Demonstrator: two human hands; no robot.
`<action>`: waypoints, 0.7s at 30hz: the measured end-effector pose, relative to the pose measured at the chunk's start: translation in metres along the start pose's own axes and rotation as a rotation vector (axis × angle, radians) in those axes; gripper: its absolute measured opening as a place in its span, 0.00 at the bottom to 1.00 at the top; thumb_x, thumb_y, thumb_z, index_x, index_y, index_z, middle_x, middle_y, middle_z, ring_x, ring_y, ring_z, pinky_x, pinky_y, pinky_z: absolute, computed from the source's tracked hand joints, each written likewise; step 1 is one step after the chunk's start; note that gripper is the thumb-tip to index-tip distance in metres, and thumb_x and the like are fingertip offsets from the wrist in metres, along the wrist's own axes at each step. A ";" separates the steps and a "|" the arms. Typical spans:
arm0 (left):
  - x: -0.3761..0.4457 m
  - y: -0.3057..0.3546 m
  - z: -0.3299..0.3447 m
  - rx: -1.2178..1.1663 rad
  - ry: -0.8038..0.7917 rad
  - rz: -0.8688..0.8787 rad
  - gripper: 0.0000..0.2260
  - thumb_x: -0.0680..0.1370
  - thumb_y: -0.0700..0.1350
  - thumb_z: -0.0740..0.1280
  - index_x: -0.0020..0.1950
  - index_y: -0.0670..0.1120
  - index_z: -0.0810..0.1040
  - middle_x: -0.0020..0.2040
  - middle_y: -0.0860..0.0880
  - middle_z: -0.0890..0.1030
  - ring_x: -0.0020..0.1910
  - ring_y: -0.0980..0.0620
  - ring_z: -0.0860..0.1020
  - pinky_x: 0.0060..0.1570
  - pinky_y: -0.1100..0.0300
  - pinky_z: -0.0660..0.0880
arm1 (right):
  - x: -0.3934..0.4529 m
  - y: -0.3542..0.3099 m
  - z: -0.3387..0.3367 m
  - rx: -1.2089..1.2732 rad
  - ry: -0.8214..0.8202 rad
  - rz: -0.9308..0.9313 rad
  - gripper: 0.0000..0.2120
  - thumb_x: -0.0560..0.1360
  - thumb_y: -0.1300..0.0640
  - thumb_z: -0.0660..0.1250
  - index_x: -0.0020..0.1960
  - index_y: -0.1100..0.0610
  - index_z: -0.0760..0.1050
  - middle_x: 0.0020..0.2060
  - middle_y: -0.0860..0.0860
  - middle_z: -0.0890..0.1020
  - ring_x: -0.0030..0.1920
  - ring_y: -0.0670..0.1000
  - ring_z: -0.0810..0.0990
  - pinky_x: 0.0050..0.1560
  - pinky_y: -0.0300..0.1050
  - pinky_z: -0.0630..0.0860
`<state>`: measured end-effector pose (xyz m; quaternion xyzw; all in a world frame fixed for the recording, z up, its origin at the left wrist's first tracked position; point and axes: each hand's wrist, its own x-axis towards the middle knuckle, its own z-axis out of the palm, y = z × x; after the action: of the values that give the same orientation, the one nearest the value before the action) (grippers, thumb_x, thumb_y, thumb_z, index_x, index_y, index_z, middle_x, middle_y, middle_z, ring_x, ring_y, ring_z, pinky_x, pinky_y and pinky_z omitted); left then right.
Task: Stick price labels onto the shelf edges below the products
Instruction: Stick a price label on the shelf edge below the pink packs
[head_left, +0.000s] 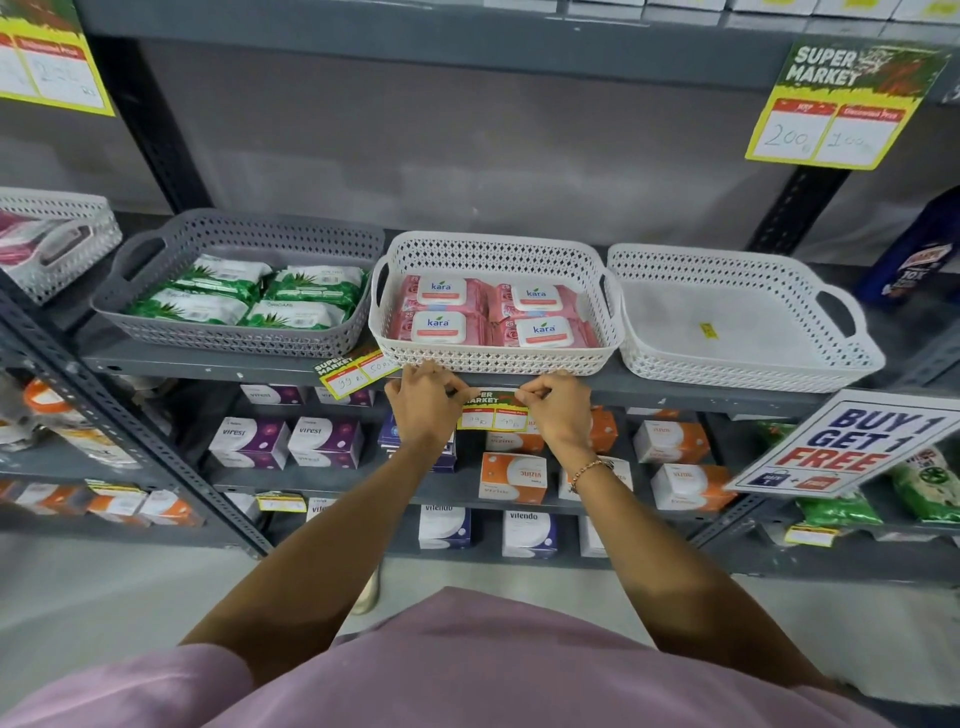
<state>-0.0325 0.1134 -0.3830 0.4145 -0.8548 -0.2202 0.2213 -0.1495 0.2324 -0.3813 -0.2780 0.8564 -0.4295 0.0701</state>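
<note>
A small yellow and green price label (494, 412) hangs against the grey shelf edge (675, 385), below the white basket (493, 358) of pink Kara wipe packs (491, 312). My left hand (423, 397) pinches the label's top left corner. My right hand (558, 402) pinches its top right corner. Both hands rest against the shelf edge just under the basket. A second price label (353, 373) is stuck tilted on the same edge to the left, beneath the gap between the grey and white baskets.
A grey basket (234, 332) of green wipe packs stands left of the white one, and a white basket (743, 358) with only a sticker inside stands right. A "Buy 1 Get 1 Free" sign (852, 441) juts out at right. Boxed goods fill the lower shelves.
</note>
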 end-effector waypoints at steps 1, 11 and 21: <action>0.000 0.000 0.000 0.003 0.001 -0.001 0.09 0.70 0.57 0.70 0.39 0.53 0.84 0.46 0.53 0.80 0.52 0.49 0.71 0.54 0.50 0.62 | 0.000 0.000 0.001 -0.001 0.000 -0.001 0.02 0.68 0.61 0.74 0.37 0.56 0.83 0.38 0.52 0.84 0.38 0.47 0.78 0.44 0.43 0.76; -0.001 0.001 0.006 -0.047 0.054 -0.014 0.08 0.71 0.53 0.72 0.36 0.50 0.82 0.44 0.50 0.80 0.50 0.47 0.72 0.53 0.48 0.64 | -0.001 -0.005 0.001 -0.013 0.016 -0.004 0.04 0.69 0.59 0.73 0.37 0.59 0.83 0.36 0.52 0.86 0.37 0.47 0.81 0.45 0.43 0.78; 0.000 -0.003 0.009 -0.053 0.126 0.073 0.11 0.71 0.49 0.72 0.38 0.45 0.73 0.40 0.49 0.77 0.45 0.47 0.71 0.49 0.51 0.66 | -0.002 -0.006 -0.004 -0.183 0.082 0.000 0.12 0.70 0.48 0.73 0.37 0.55 0.74 0.31 0.48 0.79 0.33 0.48 0.77 0.32 0.39 0.69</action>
<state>-0.0358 0.1139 -0.3920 0.3899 -0.8477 -0.2081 0.2935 -0.1463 0.2336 -0.3741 -0.2656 0.8942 -0.3603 0.0093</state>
